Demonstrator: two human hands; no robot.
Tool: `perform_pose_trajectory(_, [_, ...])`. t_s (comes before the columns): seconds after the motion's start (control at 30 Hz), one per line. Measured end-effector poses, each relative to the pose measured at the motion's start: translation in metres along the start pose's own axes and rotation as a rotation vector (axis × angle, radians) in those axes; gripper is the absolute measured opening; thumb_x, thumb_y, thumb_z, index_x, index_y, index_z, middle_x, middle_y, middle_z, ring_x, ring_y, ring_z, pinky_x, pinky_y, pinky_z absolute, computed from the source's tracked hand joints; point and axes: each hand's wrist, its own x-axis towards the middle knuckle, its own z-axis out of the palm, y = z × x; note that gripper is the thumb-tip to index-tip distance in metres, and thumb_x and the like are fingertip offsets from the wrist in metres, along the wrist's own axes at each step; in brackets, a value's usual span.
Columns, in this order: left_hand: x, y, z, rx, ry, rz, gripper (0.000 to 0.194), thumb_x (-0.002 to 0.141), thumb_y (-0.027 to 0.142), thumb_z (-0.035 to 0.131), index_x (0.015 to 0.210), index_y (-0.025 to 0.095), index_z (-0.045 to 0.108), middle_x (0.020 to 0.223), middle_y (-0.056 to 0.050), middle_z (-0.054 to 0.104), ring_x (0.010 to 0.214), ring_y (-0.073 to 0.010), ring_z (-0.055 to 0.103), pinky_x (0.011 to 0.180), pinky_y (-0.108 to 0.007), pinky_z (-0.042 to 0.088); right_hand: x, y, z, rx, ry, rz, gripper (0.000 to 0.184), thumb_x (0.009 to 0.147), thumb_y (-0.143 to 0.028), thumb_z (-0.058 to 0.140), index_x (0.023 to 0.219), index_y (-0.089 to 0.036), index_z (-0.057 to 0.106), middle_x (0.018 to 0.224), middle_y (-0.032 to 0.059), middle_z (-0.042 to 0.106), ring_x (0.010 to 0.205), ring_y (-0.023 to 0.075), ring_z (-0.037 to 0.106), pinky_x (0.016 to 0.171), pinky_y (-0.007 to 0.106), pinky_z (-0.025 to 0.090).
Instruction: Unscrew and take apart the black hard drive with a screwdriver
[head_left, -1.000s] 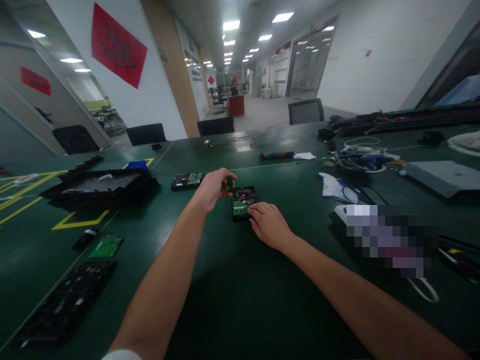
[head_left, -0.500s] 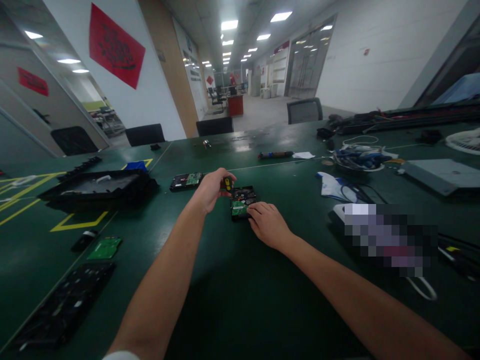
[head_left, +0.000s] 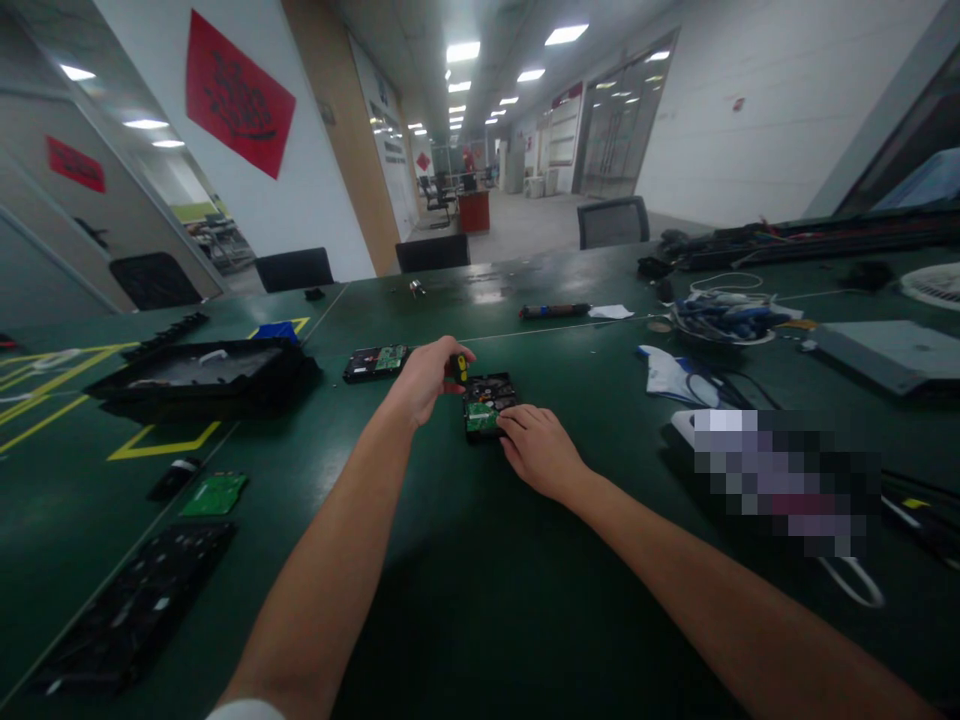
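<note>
In front of me lies a black hard drive [head_left: 499, 385] with a green circuit board [head_left: 480, 415] on its near half. My left hand [head_left: 431, 380] is at its far left corner, fingers closed round a screwdriver [head_left: 462, 370] with a black and yellow handle; the tip is too small to make out. My right hand [head_left: 544, 450] holds the drive's near right side, fingertips on the board's edge and thumb below. Behind my left wrist sits a second hard drive [head_left: 375, 362], also with a green board.
At left are a black tray [head_left: 202, 370], a loose green board [head_left: 215, 494] and a black frame-like part [head_left: 139, 605]. On the right lie a blurred-out white object [head_left: 780, 480], a cable bundle [head_left: 731, 312] and a grey metal box [head_left: 889, 350]. A dark tube-shaped tool [head_left: 555, 311] lies farther back.
The whole view has shifted slightly. Both hands keep nearly the same place at the hard drive, with the screwdriver still in my left hand.
</note>
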Motion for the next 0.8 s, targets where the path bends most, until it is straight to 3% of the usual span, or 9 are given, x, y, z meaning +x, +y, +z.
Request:
perform_pose_trajectory(0.17, [-0.0029,0.0039,0.0012,-0.152,-0.055,-0.153,0.015,0.078,0.028,0.058,0.081,0.016,0.065,0.074,-0.007,0.065,0.069,-0.0183,0.063,0.050,-0.024,0.048,-0.0006,0.0003,0.0000,0.006,0.007,-0.008,0.031,0.102,-0.018,0.054,0.128,-0.012,0.070,0.133,0.0162,0.069,0.124,0.0300,0.061,0.103,0.046,0.047])
perform_pose_trajectory(0.43, [-0.0004,-0.0006,0.0003,-0.011,0.004,0.021,0.020,0.077,0.031,0.060,0.075,0.015,0.070,0.079,-0.007,0.064,0.071,-0.0177,0.059,0.050,-0.024,0.048,-0.0003,0.0010,0.0021,0.008,0.020,-0.012,0.030,0.102,-0.018,0.054,0.126,-0.014,0.071,0.132,0.0158,0.069,0.123,0.0298,0.061,0.102,0.046,0.047])
perform_pose_trajectory(0.67, [-0.0032,0.0045,0.0014,-0.166,-0.090,-0.168,0.014,0.078,0.028,0.058,0.080,0.016,0.064,0.073,-0.008,0.066,0.068,-0.0191,0.063,0.051,-0.026,0.049,0.0001,0.0010,0.0021,0.000,0.012,-0.010,0.030,0.101,-0.018,0.054,0.126,-0.014,0.071,0.131,0.0160,0.070,0.123,0.0304,0.060,0.102,0.047,0.047])
perform_pose_trajectory(0.8, [-0.0023,0.0027,0.0025,-0.096,-0.021,-0.070,0.013,0.077,0.027,0.057,0.075,0.016,0.064,0.074,-0.007,0.064,0.070,-0.0189,0.061,0.053,-0.027,0.052,-0.0004,0.0009,0.0023,0.013,0.019,-0.014,0.030,0.102,-0.018,0.053,0.126,-0.012,0.070,0.131,0.0155,0.069,0.123,0.0299,0.061,0.102,0.046,0.047])
